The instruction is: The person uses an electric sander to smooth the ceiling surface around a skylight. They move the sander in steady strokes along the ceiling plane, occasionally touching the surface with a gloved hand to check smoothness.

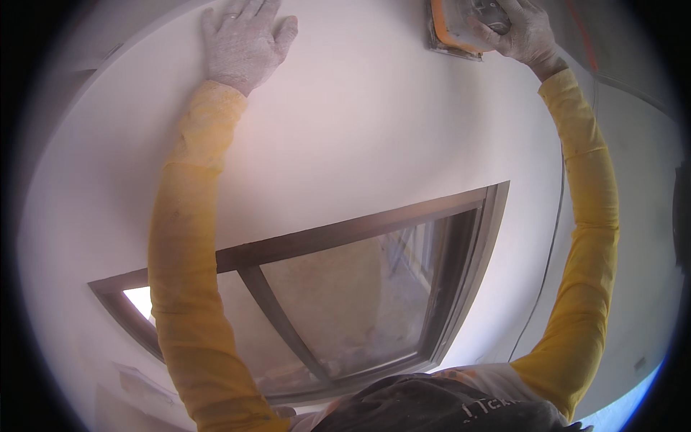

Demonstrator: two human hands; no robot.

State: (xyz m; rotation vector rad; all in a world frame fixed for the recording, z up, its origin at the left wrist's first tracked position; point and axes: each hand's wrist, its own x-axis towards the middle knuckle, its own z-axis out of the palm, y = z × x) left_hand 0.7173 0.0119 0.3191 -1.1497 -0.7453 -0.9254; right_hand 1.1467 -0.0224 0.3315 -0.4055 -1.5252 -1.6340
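My left hand (248,43), coated in pale dust, lies flat on the white wall (360,108) with its fingers spread. At the top right of the view my right hand (524,32), just as dusty, grips an orange and black power sander (450,32). The sander's flat base sits at or very near the wall surface; I cannot tell whether it presses on it. Its upper end is cut off by the picture's top edge. Yellow sleeves cover both of my raised arms.
Below my hands is a brown-framed window (360,230) with glass panes, partly hidden by my left arm. A thin dark cord or line (551,252) runs down beside my right arm. A reddish strip (584,36) shows on the grey surface at upper right.
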